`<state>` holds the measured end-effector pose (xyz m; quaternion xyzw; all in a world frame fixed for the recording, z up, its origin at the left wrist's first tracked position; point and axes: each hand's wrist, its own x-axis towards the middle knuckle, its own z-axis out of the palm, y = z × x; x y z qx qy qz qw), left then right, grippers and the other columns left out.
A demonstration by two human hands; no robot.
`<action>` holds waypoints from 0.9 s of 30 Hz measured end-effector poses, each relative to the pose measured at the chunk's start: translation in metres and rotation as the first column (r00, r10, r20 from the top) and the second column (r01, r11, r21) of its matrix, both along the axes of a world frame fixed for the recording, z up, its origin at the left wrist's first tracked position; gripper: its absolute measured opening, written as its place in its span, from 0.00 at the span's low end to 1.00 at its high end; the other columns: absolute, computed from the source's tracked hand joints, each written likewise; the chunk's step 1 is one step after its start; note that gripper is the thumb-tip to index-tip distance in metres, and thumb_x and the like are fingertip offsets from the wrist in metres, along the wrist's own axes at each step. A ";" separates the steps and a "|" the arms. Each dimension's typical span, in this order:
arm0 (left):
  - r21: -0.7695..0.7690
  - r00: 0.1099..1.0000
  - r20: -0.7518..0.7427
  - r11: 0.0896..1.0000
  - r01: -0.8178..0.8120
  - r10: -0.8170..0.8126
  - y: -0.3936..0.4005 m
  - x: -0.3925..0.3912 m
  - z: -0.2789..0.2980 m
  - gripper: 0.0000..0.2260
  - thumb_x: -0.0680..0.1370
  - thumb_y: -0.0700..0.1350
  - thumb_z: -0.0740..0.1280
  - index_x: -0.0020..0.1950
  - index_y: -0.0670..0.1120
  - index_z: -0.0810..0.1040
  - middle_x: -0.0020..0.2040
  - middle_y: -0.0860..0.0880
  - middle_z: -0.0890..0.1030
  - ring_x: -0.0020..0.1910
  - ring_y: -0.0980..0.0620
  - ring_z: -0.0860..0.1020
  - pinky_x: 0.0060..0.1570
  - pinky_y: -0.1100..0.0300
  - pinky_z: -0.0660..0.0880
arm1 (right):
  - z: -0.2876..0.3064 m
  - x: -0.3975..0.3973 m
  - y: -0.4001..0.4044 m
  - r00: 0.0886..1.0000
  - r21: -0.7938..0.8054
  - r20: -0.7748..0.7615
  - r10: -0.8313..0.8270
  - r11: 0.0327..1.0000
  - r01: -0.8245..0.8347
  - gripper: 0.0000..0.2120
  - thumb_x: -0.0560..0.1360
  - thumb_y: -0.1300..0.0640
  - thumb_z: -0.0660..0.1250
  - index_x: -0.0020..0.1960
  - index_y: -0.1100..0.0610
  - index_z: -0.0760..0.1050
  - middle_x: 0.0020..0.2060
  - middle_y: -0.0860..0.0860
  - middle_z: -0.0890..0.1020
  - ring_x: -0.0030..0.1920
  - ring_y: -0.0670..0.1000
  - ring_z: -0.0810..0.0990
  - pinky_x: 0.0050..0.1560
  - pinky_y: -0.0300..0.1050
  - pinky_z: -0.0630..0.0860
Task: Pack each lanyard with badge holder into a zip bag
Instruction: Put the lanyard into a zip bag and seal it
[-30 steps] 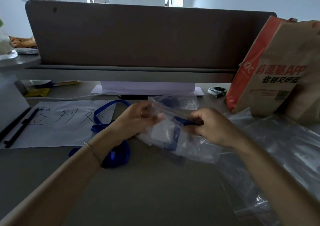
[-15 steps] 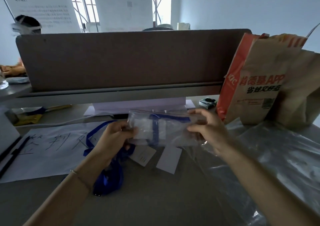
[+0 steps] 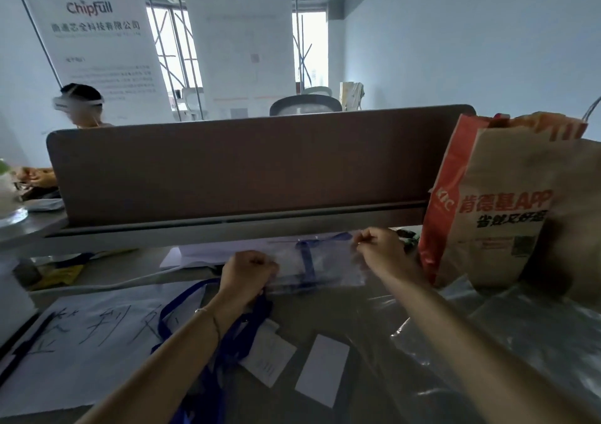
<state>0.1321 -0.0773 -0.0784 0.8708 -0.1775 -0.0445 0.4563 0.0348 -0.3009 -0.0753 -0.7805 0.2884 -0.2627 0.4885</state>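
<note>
Hands (image 3: 248,272) (image 3: 379,251) – two – on one zip bag (image 3: 320,265)

Left hand (image 3: 247,274) and right hand (image 3: 383,254) pinching zip bag (image 3: 325,267) ends, blue lanyard (image 3: 307,261) inside

Dim near the grey desk surface (image 3: 325,322), where everything sits in murky shadow. Daylight comes from the bright far windows (image 3: 309,46), blown out white. Straight edges bow toward the corners, and the clear crinkled plastic sheet (image 3: 520,332) at right catches faint sheen.
</note>
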 end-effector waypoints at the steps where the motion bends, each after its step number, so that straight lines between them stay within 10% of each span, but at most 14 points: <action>1: 0.037 1.000 0.028 0.999 -0.012 0.011 -0.003 0.005 -0.003 0.06 0.76 0.40 0.70 0.42 0.39 0.84 0.35 0.44 0.83 0.29 0.53 0.77 0.29 0.63 0.76 | -0.002 0.004 -0.003 1.000 0.014 -0.005 -0.003 1.000 0.003 0.16 0.72 0.70 0.62 0.35 0.53 0.80 0.33 0.53 0.84 0.34 0.54 0.82 0.41 0.57 0.82; 11: 0.189 0.971 0.239 0.982 -0.033 -0.013 -0.016 0.031 -0.029 0.04 0.75 0.42 0.71 0.47 0.44 0.84 0.42 0.51 0.82 0.38 0.57 0.77 0.37 0.66 0.70 | -0.014 0.007 -0.007 0.944 -0.304 -0.310 0.114 0.929 -0.212 0.19 0.73 0.64 0.67 0.60 0.52 0.83 0.55 0.53 0.86 0.57 0.55 0.82 0.43 0.37 0.67; 18: 0.141 0.903 0.423 0.990 0.022 -0.080 0.006 -0.010 -0.013 0.07 0.78 0.39 0.66 0.53 0.46 0.81 0.45 0.52 0.82 0.39 0.56 0.78 0.36 0.68 0.73 | 0.005 -0.032 0.011 0.943 -0.468 -0.303 0.136 0.841 -0.271 0.19 0.69 0.60 0.68 0.59 0.47 0.82 0.60 0.50 0.81 0.58 0.53 0.81 0.57 0.49 0.77; 27: 0.643 0.882 0.241 0.747 0.167 -0.405 0.006 -0.131 -0.011 0.15 0.76 0.59 0.67 0.46 0.48 0.76 0.46 0.49 0.78 0.42 0.50 0.78 0.37 0.59 0.72 | 0.005 -0.098 0.062 0.771 -0.468 -0.603 0.206 0.691 -0.551 0.20 0.74 0.58 0.66 0.66 0.50 0.77 0.68 0.52 0.75 0.65 0.56 0.77 0.64 0.48 0.73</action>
